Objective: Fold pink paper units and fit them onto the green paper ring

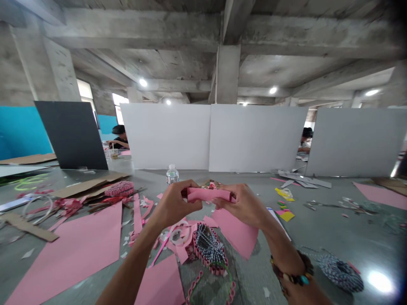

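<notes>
Held up above the table, a folded strip of pink paper stretches between my two hands. My left hand pinches its left end, thumb below and fingers behind. At the other end my right hand grips it the same way; a beaded bracelet circles that wrist. Beneath them lies an oval piece woven with blue-and-white cord, edged with small pink paper rolls. A roll of clear tape is beside it among pink scraps. A pink sheet lies under my right hand.
Large pink sheets cover the left side. A plastic bottle stands before the white partition boards. On the right lie scissors, yellow paper and a coil of cord. Two people sit beyond the boards.
</notes>
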